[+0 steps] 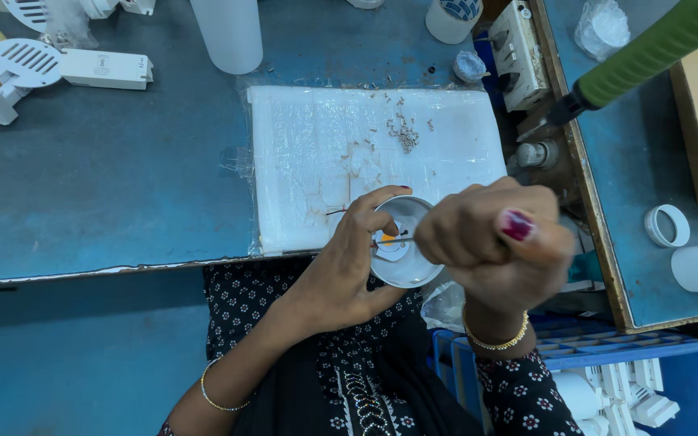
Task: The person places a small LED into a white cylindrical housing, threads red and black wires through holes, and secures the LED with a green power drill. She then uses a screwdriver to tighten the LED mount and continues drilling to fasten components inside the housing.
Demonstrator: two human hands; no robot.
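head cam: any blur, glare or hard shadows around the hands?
Head view: the right hand sits closest to the lens and looks soft, slightly motion-blurred; the left hand and the white round housing it holds are sharper. Lighting is even and diffuse, shadows faint. Mild sheen on the plastic-wrapped white pad, nothing blown out. The green tool handle at top right is soft too.

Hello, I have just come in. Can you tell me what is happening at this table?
A person works at a blue workbench. The left hand holds a small round white housing with a yellow spot in its middle. The right hand is closed around a thin tool whose tip reaches into the housing. Behind the hands lies a white foam pad wrapped in plastic, with small screws scattered on it. A green-handled tool hangs at the upper right.
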